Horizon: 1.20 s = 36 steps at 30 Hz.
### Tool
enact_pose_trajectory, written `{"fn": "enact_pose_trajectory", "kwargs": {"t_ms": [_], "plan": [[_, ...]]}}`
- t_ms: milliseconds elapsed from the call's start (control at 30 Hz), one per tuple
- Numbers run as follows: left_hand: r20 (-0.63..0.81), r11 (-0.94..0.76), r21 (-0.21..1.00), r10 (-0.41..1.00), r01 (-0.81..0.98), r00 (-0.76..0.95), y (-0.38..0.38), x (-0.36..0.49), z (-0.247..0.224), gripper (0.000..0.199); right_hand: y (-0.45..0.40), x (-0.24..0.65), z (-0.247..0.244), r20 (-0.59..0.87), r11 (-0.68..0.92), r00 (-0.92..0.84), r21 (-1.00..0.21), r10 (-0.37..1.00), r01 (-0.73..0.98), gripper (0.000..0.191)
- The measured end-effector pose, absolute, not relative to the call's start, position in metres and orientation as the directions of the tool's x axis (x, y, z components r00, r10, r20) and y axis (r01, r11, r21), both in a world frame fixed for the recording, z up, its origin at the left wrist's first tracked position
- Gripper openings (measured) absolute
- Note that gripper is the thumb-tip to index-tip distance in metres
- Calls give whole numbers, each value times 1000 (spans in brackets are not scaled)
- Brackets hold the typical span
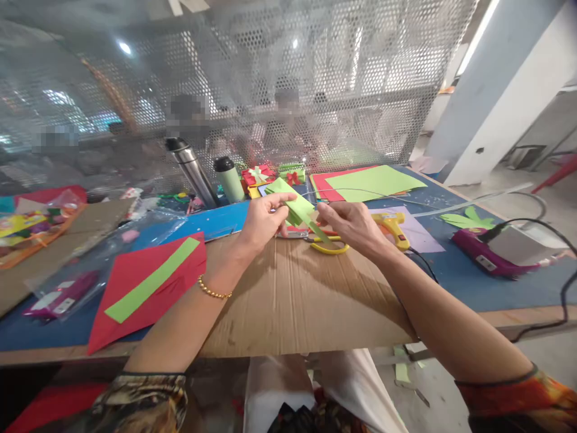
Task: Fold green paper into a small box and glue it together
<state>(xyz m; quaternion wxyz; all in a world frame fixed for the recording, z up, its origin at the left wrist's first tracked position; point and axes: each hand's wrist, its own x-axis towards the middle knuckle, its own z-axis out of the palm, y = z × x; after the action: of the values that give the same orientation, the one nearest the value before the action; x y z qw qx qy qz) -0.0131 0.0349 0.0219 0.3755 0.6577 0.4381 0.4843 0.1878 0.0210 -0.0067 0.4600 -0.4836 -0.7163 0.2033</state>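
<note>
My left hand [264,221] pinches a folded piece of light green paper [295,207] above the cardboard. A narrow green strip of it slants down to the right. My right hand [351,224] is closed, its thumb and fingertips at the edge of this strip; the exact grip is partly hidden. Below the paper lie scissors with yellow handles [330,248], partly covered by it. A yellow hot glue gun [393,227] rests just right of my right hand, on a pale purple sheet [421,231].
Brown cardboard [288,300] covers the table's front middle. Red paper [148,282] with a green strip [153,279] lies left. Behind stand a steel flask [193,171], a green bottle [229,179] and small decorated boxes [258,175]. Green sheets [378,182] lie back right, a purple power strip [491,255] right.
</note>
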Motion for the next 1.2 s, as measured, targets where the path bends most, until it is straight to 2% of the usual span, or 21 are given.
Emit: {"fn": "enact_pose_trajectory", "kwargs": {"t_ms": [133, 267, 467, 733, 1033, 1100, 1200], "plan": [[291, -324, 929, 938, 177, 187, 35, -13, 17, 44, 18, 180, -11, 313, 405, -289, -844, 905, 351, 56], [265, -295, 940, 948, 172, 177, 33, -12, 14, 48, 20, 176, -14, 210, 264, -300, -952, 931, 152, 47], [267, -283, 950, 956, 134, 124, 30, -9, 14, 41, 17, 177, -10, 156, 186, -302, -980, 941, 73, 41], [275, -287, 953, 954, 100, 119, 31, -7, 13, 35, 18, 177, -10, 139, 167, -314, -984, 939, 67, 40], [350, -361, 921, 932, 143, 98, 37, -9, 7, 18, 16, 176, -10, 144, 175, -349, -983, 926, 58, 44], [359, -370, 918, 928, 141, 97, 38, -10, 7, 16, 16, 176, -10, 164, 210, -337, -972, 927, 106, 44], [366, -378, 915, 925, 142, 100, 38, -12, 8, 12, 17, 177, -11, 272, 329, -216, -894, 938, 304, 38]]}}
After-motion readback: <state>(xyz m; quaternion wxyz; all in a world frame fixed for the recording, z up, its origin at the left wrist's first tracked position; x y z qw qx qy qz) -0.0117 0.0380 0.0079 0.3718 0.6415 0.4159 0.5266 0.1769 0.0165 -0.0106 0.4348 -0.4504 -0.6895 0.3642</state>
